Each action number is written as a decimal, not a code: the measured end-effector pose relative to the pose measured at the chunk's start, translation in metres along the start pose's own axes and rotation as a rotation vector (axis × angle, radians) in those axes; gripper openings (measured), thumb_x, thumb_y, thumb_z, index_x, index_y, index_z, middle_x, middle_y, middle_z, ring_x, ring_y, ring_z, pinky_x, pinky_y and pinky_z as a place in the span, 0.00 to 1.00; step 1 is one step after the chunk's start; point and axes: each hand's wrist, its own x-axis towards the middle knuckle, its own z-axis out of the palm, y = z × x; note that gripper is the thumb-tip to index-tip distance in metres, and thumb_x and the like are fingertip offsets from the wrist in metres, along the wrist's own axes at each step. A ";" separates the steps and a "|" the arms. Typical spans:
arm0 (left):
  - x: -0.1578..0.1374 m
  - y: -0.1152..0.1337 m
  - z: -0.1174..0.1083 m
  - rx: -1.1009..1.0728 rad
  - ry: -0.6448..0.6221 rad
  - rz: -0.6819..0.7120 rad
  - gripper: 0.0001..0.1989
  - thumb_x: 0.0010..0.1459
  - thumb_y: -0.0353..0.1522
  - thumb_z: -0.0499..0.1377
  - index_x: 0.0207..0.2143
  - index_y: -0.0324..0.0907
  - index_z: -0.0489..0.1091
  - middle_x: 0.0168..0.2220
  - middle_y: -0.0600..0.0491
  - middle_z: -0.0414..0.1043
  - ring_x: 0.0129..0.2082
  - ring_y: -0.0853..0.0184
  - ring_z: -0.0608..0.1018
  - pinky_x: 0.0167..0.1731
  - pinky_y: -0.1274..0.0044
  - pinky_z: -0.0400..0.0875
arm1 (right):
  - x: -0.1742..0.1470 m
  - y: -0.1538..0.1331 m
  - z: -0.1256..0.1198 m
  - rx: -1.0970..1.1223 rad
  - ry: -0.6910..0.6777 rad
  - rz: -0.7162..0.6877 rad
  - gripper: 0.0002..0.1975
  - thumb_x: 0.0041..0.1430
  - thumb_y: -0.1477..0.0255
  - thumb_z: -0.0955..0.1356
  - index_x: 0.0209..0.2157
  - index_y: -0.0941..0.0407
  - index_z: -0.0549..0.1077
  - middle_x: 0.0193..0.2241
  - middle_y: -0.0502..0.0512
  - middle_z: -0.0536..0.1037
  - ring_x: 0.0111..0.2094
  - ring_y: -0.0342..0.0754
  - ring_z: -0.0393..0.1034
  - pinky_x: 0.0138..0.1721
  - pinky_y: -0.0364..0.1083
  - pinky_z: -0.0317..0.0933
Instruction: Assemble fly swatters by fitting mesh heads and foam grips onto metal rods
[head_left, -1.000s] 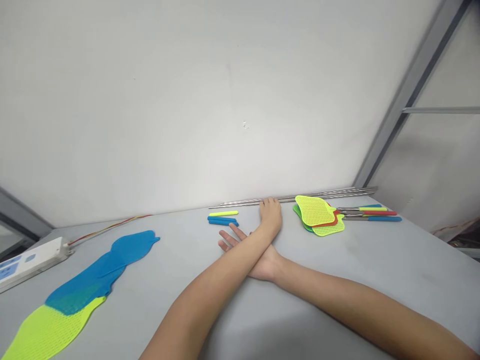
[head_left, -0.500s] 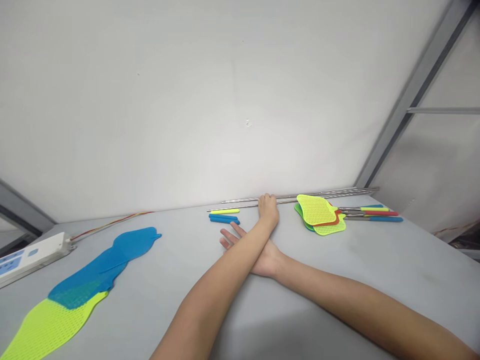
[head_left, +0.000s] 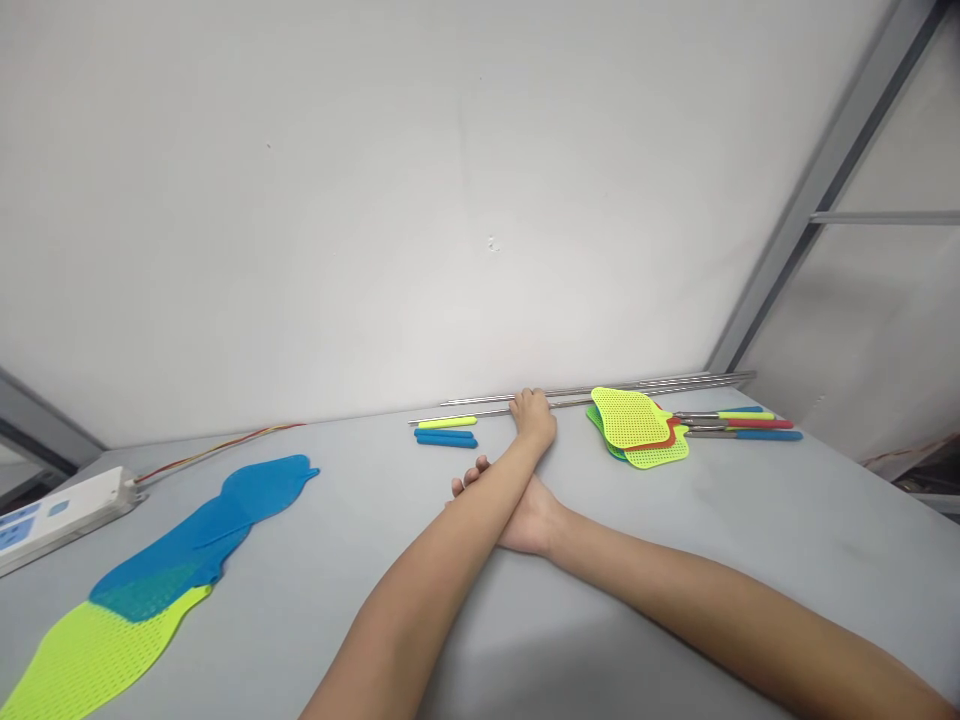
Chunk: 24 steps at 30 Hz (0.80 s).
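Observation:
My left hand [head_left: 533, 416] reaches to the back edge of the table, its fingers curled down over a thin metal rod [head_left: 491, 412]. More metal rods [head_left: 585, 391] lie just behind it along the wall. Crossing beneath my left forearm, my right hand [head_left: 525, 518] is turned palm up, fingers loosely bent and apart. Nothing shows in it, though the forearm hides part of the palm. Left of my left hand lie a yellow handle grip [head_left: 448, 422] and blue handle grips [head_left: 445, 438].
Fly swatters [head_left: 634, 420] with yellow, red and green heads are stacked at the right, handles pointing right. Blue swatter heads [head_left: 266, 487] and a yellow swatter head [head_left: 97, 655] overlap at the left. A white power strip [head_left: 71, 515] with a cable sits at the left edge.
The fingers of my right hand have bent inward from a more stretched position. My left hand stays over the rod, and the view has shifted very slightly.

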 end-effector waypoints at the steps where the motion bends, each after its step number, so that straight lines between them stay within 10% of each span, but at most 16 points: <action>1: 0.000 0.000 0.000 -0.003 0.005 -0.006 0.14 0.55 0.34 0.50 0.43 0.38 0.61 0.43 0.49 0.63 0.39 0.66 0.69 0.37 0.69 0.65 | 0.000 0.000 0.000 0.004 0.001 -0.001 0.05 0.50 0.70 0.63 0.24 0.57 0.64 0.24 0.51 0.70 0.37 0.48 0.66 0.38 0.50 0.58; 24: -0.005 0.004 -0.018 -0.065 0.203 -0.048 0.13 0.55 0.34 0.50 0.41 0.38 0.62 0.42 0.49 0.63 0.40 0.66 0.68 0.39 0.68 0.64 | -0.004 0.001 0.008 -0.061 -0.073 0.026 0.17 0.51 0.65 0.62 0.43 0.52 0.61 0.50 0.56 0.61 0.49 0.51 0.58 0.41 0.52 0.57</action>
